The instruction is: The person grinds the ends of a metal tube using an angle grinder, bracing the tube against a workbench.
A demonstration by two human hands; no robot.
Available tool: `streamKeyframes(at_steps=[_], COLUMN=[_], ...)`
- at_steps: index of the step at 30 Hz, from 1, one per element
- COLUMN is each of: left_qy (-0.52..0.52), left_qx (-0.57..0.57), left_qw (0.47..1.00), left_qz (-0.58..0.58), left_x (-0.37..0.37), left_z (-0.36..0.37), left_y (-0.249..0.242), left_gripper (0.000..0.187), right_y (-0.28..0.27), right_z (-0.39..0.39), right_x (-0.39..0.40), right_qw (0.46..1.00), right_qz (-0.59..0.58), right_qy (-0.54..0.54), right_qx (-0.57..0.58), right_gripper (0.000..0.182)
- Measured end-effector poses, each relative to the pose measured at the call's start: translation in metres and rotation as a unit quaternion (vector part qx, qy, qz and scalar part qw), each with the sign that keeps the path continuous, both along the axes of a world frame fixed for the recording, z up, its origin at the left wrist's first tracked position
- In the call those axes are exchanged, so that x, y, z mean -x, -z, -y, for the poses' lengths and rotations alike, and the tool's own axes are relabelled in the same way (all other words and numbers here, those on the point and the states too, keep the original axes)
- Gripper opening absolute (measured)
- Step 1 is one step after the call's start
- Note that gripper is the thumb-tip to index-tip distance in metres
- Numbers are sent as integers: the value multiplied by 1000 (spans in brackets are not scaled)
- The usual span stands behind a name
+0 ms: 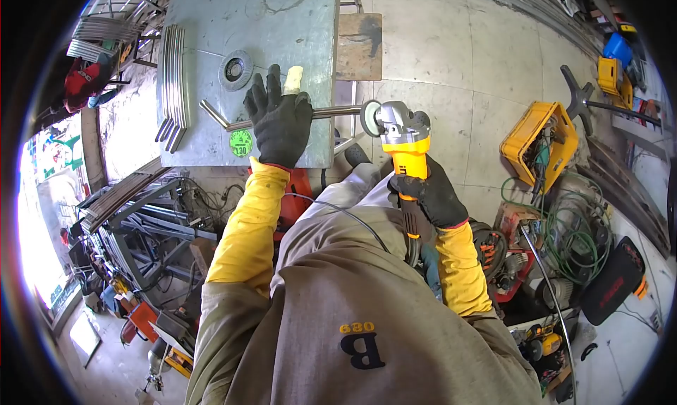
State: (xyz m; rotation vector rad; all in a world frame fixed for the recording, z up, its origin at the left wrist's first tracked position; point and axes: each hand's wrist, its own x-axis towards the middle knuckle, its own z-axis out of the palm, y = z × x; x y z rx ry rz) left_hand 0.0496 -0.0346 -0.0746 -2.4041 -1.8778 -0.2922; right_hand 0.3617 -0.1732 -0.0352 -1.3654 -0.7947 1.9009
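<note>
My left hand, in a dark glove, lies palm down with fingers stretched out over a bent metal tube on the steel table. The tube's far end sticks out past the table's right edge. A yellow angle grinder is gripped in my right hand, also gloved. Its disc stands right at the tube's end. Close to my left fingers are a round abrasive disc and a pale yellow piece. Near that wrist, a green round sticker shows on the table.
Several bent tubes lie side by side at the table's left. On the right floor stand a yellow crate with tools and a coiled green hose. Metal stock fills the left. A person in red is at the far left.
</note>
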Motion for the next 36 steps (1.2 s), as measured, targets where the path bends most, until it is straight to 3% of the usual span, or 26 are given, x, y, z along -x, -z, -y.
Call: streamKeyframes(at_steps=[5,18,21,23,25,27,31,33,36], left_qy=[1,-6,0,106,163,153,172,194,204], left_qx=[-5,15,-24,-16,-21,-24,-36,-4,15], left_qw=[1000,1000,999,982,982,980,973,970,970], left_qz=[3,-11,38,155,97,126,148,145,131], left_x=[0,-1,1,6,4,-4,-26,-36,-47], left_z=[-8,-8,-6,8,20,23,14,4,-10], left_y=[0,2,0,-8,-12,-9,-14,-15,-18], left_gripper=[56,56,58,62,69,57,39,27,26], right_y=[0,10,14,15,6,0,4,3,5], right_z=[6,7,12,18,17,15,17,16,17], right_x=[3,4,0,-4,-11,-18,-28,-28,-25], right_qw=[999,1000,999,997,996,991,990,991,993], right_qz=[-2,3,16,-1,-14,-10,-29,-29,-29], right_qy=[37,27,35,59,70,106,114,107,105], right_qx=[38,3,23,46,57,84,76,68,52], right_gripper=[45,46,48,42,40,51,55,49,43])
